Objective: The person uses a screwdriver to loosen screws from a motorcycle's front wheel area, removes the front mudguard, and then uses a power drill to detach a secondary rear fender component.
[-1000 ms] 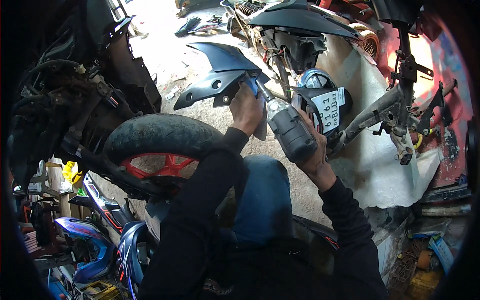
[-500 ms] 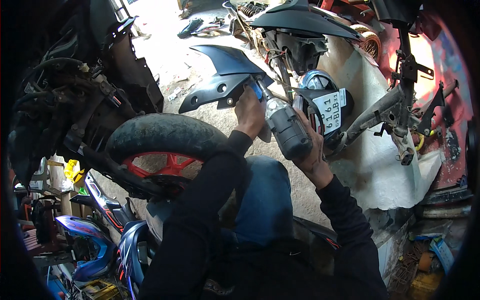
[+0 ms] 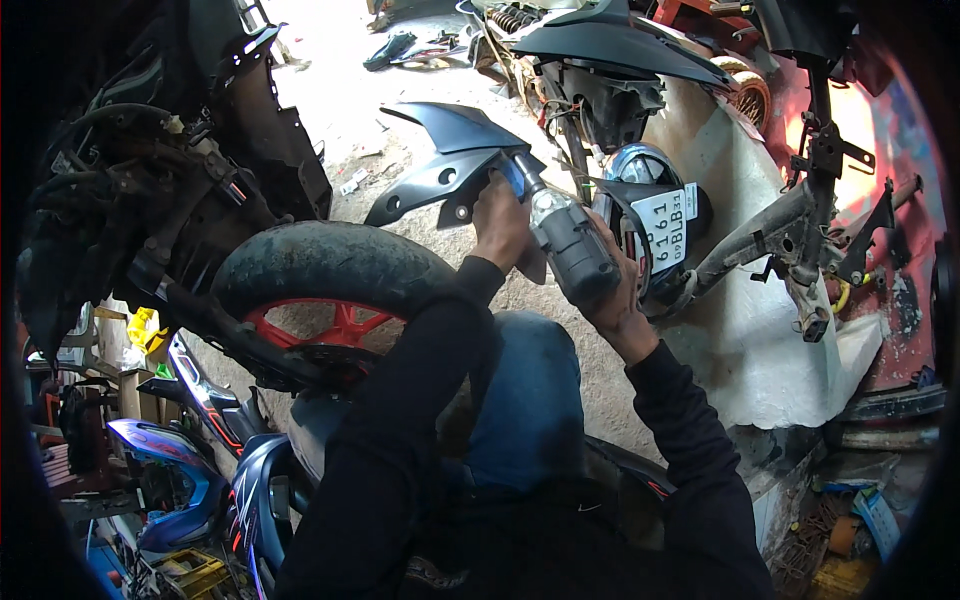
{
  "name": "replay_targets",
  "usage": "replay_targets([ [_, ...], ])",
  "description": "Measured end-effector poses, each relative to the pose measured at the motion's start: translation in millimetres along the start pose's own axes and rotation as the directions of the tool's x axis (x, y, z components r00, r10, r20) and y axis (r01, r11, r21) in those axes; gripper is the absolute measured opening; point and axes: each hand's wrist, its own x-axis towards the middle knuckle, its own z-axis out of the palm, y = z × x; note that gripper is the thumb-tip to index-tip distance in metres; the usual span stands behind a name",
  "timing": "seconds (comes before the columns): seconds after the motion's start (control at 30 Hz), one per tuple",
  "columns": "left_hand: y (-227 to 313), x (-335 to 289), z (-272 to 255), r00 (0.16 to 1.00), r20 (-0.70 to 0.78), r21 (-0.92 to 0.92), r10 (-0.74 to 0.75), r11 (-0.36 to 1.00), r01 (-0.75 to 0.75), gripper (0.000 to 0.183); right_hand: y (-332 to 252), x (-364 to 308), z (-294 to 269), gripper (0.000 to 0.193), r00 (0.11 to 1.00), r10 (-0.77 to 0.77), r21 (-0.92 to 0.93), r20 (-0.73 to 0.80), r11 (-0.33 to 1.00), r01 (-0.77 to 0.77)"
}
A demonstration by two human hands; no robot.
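Observation:
My left hand (image 3: 501, 219) is closed round the inner end of a dark blue and black motorcycle fairing panel (image 3: 450, 129), which juts out to the left with round holes in its lower arm. In my right hand (image 3: 619, 290) is a dark grey impact wrench (image 3: 578, 252) with a silver nose. Its long socket (image 3: 527, 172) points up and left, meeting the panel's right end just beside my left fingers. The fastener, if any, at the socket tip is hidden.
A motorcycle wheel (image 3: 335, 262) with red spokes stands close at my left. To the right are a bare metal frame (image 3: 765, 225) and a tail section with a white licence plate (image 3: 661, 230). Loose blue-purple fairings (image 3: 190, 490) lie at lower left.
The fairing panel's left end has dipped slightly, and the wrench has shifted a little with it. Both hands keep their hold, while the whole view has moved slightly.

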Motion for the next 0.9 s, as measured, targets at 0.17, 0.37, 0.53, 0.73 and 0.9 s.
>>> replay_targets([
  [0.17,19,1,-6,0.999,-0.001,0.14,0.042,0.989,-0.041,0.042,14,-4,11,0.066,0.997,-0.017,0.068,-0.075,0.997,0.022],
  [0.37,1,7,2,0.998,-0.048,0.159,0.044,0.987,-0.036,0.04,40,-28,31,0.078,0.993,-0.028,0.059,-0.111,0.998,0.034],
  [0.53,-24,4,16,0.994,-0.098,0.182,0.058,0.982,-0.039,0.04,89,-89,50,0.081,0.995,0.099,0.188,-0.008,0.977,-0.095],
  [0.73,-46,-15,30,0.993,-0.109,0.116,-0.035,0.992,0.048,0.04,91,-134,67,0.085,0.953,0.261,0.252,0.151,0.922,-0.292],
  [0.9,-54,-30,47,0.99,-0.11,0.153,-0.092,0.982,0.108,0.033,100,-142,94,0.081,0.842,0.443,0.163,0.308,0.847,-0.506],
])
